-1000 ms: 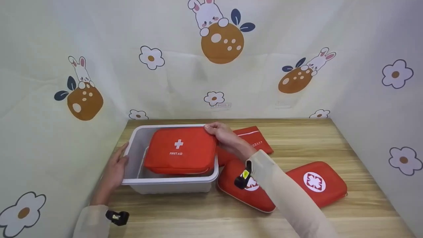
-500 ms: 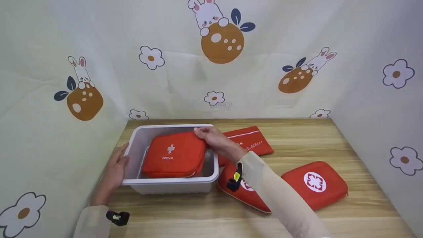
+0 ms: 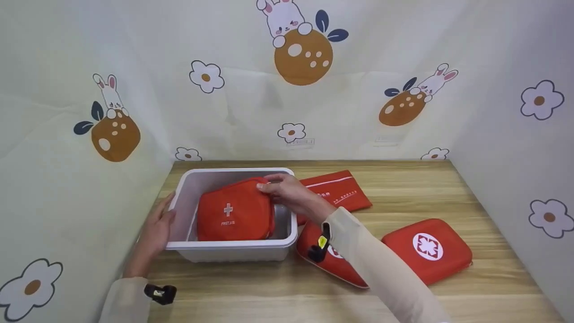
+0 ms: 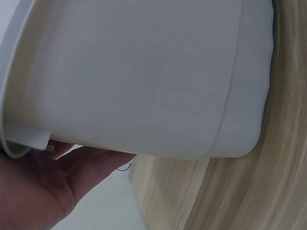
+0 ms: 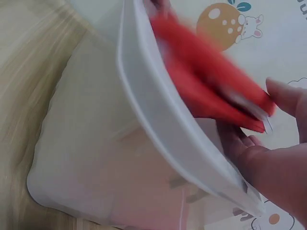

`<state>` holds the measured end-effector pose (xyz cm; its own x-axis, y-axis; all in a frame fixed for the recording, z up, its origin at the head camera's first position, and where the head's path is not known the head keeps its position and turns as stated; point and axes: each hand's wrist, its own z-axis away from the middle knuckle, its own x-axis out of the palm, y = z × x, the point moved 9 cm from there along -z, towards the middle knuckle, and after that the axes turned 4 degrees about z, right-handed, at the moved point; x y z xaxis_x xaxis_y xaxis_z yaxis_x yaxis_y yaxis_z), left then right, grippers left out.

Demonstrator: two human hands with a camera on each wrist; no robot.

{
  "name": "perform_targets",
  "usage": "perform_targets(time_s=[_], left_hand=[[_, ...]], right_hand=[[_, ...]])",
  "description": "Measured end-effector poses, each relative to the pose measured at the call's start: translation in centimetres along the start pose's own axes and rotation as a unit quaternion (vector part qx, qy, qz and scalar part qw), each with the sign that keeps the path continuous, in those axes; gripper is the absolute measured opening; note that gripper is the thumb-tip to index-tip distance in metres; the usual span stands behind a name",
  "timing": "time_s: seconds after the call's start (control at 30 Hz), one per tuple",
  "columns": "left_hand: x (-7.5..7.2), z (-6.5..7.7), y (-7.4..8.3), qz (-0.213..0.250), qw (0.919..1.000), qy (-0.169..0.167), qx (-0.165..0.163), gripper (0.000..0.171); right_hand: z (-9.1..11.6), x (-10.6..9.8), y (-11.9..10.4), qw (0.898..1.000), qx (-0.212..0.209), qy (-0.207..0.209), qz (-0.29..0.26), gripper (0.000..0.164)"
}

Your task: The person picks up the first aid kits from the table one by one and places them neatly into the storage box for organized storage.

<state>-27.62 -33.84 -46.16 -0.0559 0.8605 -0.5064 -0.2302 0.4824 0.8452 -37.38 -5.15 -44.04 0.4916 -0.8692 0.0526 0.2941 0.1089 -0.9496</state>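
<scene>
A red first aid bag (image 3: 235,211) with a white cross is inside the white plastic bin (image 3: 233,245), tilted, its right end raised toward the rim. My right hand (image 3: 289,193) pinches the bag's upper right corner, thumb on top and fingers beneath. In the right wrist view, the blurred red bag (image 5: 206,76) shows above the bin's rim, between thumb and fingers. My left hand (image 3: 157,226) rests against the bin's left side. The left wrist view shows that hand (image 4: 57,182) below the rim, its fingers lying along the outer wall (image 4: 139,76).
Right of the bin lies a flat red pouch (image 3: 338,190) with a white stripe. Nearer the front are two red hard cases, one (image 3: 314,251) partly under my right sleeve, the other (image 3: 428,246) farther right. Patterned cloth walls (image 3: 242,107) enclose the wooden table (image 3: 251,291).
My right hand has shifted left and slightly down with the first aid bag, which sits lower in the bin and tilts more. The left hand and bin stay put.
</scene>
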Motion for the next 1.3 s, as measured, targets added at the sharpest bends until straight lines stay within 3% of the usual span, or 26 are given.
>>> perform_targets(time_s=[0.2,0.47,0.73,0.8,0.9,1.0,1.1,1.3], left_hand=[[0.0,-0.1,-0.2,0.001,1.0000,-0.007,-0.006,0.055],[0.3,-0.3,-0.3,0.002,1.0000,-0.008,-0.003,0.055],[0.0,-0.2,-0.3,-0.003,1.0000,-0.004,-0.003,0.055],[0.0,-0.2,-0.4,0.000,1.0000,-0.003,-0.005,0.055],[0.0,-0.1,-0.4,0.008,0.9999,0.001,-0.007,0.055],[0.1,0.0,-0.4,0.012,0.9998,-0.003,-0.013,0.055],[0.2,0.0,-0.4,0.008,0.9998,-0.006,-0.018,0.054],[0.3,-0.1,-0.3,-0.009,0.9997,-0.009,-0.023,0.055]], right_hand=[[0.3,0.1,0.2,0.999,0.010,0.017,0.033,0.053],[0.6,-0.2,0.4,0.988,0.025,0.091,0.123,0.045],[0.7,0.0,0.3,0.985,0.018,0.089,0.147,0.057],[0.7,0.0,0.0,0.982,0.006,0.092,0.167,0.043],[0.7,0.1,-0.3,0.974,-0.007,0.099,0.202,0.011],[0.8,0.2,0.0,0.971,0.014,0.093,0.219,0.020],[0.8,0.3,0.5,0.972,0.044,0.087,0.212,0.008],[0.8,0.1,0.8,0.982,0.051,0.082,0.161,0.041]])
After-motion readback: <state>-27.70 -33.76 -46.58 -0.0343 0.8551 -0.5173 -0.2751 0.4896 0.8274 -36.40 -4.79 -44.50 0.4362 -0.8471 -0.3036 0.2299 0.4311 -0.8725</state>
